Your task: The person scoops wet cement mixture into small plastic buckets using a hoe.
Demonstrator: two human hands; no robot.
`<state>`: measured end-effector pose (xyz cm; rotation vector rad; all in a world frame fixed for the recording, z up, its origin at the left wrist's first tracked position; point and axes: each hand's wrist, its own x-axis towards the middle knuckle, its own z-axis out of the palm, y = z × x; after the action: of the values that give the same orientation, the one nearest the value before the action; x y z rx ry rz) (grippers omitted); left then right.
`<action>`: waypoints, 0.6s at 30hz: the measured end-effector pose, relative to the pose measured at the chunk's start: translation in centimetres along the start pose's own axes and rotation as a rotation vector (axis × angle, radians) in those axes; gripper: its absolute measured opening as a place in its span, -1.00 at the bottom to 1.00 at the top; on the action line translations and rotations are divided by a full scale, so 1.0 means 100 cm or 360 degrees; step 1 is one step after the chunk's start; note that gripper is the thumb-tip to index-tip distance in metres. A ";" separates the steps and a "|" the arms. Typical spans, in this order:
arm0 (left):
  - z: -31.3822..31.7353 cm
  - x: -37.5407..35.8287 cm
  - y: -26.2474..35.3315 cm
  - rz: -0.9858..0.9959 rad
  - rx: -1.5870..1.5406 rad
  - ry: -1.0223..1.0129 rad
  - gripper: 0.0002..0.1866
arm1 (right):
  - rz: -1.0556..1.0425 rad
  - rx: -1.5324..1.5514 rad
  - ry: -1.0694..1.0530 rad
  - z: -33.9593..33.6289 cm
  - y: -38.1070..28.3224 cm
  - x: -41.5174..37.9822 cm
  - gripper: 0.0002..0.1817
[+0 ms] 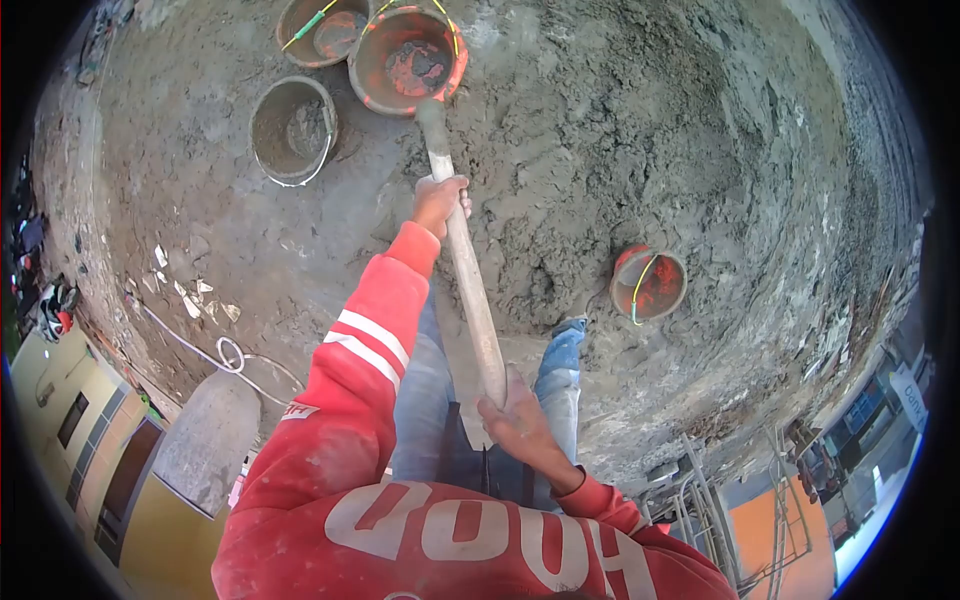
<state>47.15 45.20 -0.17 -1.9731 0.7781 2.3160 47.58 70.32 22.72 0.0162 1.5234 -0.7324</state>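
Both my hands grip a long wooden tool handle (470, 278) that slants away from me. Up near its far end, my left hand (440, 205) is wrapped round the shaft. My right hand (518, 420) closes on the near end, in front of my legs. Grey mud coats the far end, which meets the rim of a mud-caked orange bucket (360, 75); no blade can be made out there. Wet grey mortar (600, 150) spreads in a rough heap to the right of the handle.
Beside the orange bucket stand another bucket (290, 48) with a green grip and a grey-coated bucket (262, 135). A smaller orange bucket (650, 310) sits at the right in the mortar. Left lie a pale hose (195, 350) and broken white pieces (187, 300).
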 end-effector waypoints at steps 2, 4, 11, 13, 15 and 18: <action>-0.008 -0.010 0.031 0.0212 -0.0024 0.0107 -0.89 | -0.0418 -0.0447 0.0099 0.001 0.024 0.033 -0.58; -0.014 0.000 0.048 0.0577 0.0052 0.0129 -0.86 | -0.0566 -0.0528 0.0183 0.004 0.061 0.102 -0.58; -0.008 0.088 0.113 0.0777 0.0203 0.0369 -0.87 | -0.0843 -0.0734 0.0623 0.025 0.077 0.311 -0.55; -0.003 0.073 0.128 0.0878 0.0280 0.0268 -0.87 | -0.0822 -0.0716 0.0629 0.031 0.074 0.303 -0.52; 0.012 0.052 0.135 0.0917 0.0303 0.0249 -0.87 | -0.0849 -0.0692 0.0685 0.029 0.061 0.296 -0.48; 0.035 0.031 0.125 0.0965 0.0338 0.0082 -0.85 | -0.0985 -0.0649 0.0763 0.019 0.059 0.266 -0.41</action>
<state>39.37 34.48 1.81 -1.8969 1.7507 2.3080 48.73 62.97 -3.58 -0.6514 2.1509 -0.9258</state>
